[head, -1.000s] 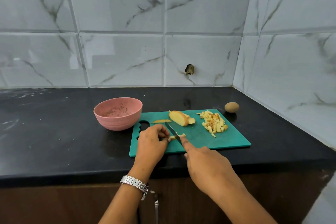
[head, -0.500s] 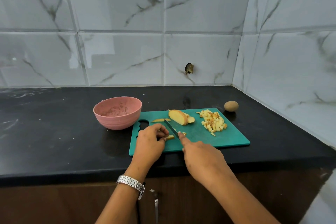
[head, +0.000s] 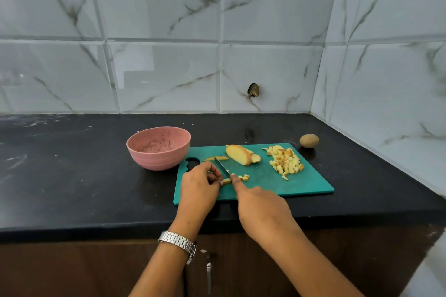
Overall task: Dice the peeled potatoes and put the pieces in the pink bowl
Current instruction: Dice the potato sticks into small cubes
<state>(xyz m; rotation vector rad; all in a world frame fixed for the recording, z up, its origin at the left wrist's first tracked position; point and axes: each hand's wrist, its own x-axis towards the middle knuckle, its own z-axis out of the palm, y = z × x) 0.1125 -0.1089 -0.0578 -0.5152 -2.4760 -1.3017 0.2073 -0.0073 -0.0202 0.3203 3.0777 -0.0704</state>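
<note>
Potato strip (head: 226, 181) lies pinched under the curled fingertips of my left hand (head: 200, 185), near the front left of the cutting board (head: 301, 188). The knife (head: 222, 167) crosses its free end. My right hand (head: 263, 210) is wrapped round the handle, which is hidden under my palm, with the forefinger laid along the back of the blade.

My main worry is how little strip is left. My left fingertips are just beside the edge, so a cut drifting leftward would nick a nail or knuckle. The stub may also roll as I press, and that forefinger could slide forward if the blade twists.

A few fresh cubes (head: 243, 177) lie just right of the blade and could cling to it or skitter off. Further back a cut potato half (head: 239, 154) with loose slices waits mid-board, and a thin sliver (head: 216, 158) lies close behind my left hand.

The pile of dice (head: 286, 160) sits toward the board's far right corner. Sweeping it carelessly would spill pieces onto the worktop (head: 72, 176).

The pink bowl (head: 158, 149) stands off the board's far left corner, with only flecks inside as far as I can see, so every piece has yet to cross the board. A whole potato (head: 309, 140) rests beyond the far right corner and looks unpeeled.
</note>
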